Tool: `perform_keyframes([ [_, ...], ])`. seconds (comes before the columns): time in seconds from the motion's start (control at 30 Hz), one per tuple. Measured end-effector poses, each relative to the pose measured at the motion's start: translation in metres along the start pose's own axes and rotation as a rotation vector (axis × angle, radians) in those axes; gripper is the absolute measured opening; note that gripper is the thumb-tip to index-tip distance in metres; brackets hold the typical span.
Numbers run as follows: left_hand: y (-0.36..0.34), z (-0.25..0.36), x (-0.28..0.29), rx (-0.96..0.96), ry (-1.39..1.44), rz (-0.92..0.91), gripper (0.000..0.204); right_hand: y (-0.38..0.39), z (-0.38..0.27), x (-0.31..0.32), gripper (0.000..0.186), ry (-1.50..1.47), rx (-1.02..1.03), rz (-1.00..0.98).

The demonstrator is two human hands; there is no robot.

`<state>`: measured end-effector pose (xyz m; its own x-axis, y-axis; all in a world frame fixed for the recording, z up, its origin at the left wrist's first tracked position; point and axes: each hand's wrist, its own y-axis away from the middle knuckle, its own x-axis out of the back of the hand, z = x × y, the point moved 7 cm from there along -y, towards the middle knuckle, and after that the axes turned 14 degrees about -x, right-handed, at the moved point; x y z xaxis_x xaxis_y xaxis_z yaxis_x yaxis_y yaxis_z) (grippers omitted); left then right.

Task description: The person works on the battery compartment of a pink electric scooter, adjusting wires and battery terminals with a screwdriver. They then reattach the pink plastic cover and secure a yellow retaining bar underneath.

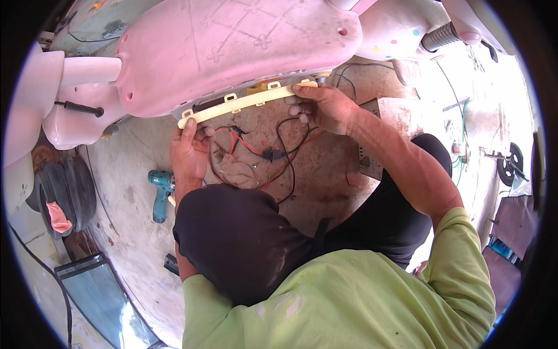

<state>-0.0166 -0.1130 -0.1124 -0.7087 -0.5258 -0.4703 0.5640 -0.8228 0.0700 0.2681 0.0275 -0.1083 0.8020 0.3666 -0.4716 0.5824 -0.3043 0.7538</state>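
Note:
A long, slightly curved cream plastic strip [247,103] with small loop tabs along its edges spans the space between my hands. Its left end is gripped by my left hand [189,144], thumb on top. My right hand [322,104] pinches the right end, thumb over it and fingers curled below. Just beyond the strip is the lower edge of a pink quilted-pattern plastic body panel [250,46], apparently part of a small ride-on vehicle. Whether the strip touches the panel I cannot tell. Red and black wires with a black connector [272,155] lie on the floor below.
A teal cordless drill [161,192] lies left of my knee. Black tyres [65,192] and a dark glass-like panel [107,296] are farther left. A metal box with vent holes [370,151] stands by my right forearm. A black wheel [511,164] is at far right.

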Motion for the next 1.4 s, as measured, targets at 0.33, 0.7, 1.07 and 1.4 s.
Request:
perform_keyframes([
  [0.33, 0.000, 0.016, 0.009, -0.055, -0.031, -0.010, 0.019, -0.006, 0.003, 0.010, 0.027, 0.267, -0.009, 0.071],
  [0.7, -0.005, 0.016, 0.004, -0.083, -0.387, 0.099, 0.025, -0.003, -0.012, 0.010, 0.023, 0.150, 0.113, 0.078],
  [1.07, -0.009, 0.016, 0.012, -0.107, -0.381, 0.083, 0.023, -0.012, -0.010, 0.014, 0.026, 0.243, 0.086, 0.024],
  [1.4, 0.014, 0.001, -0.026, -0.060, 0.077, -0.181, 0.025, -0.017, 0.033, -0.019, 0.021, 0.606, 0.029, -0.091],
])
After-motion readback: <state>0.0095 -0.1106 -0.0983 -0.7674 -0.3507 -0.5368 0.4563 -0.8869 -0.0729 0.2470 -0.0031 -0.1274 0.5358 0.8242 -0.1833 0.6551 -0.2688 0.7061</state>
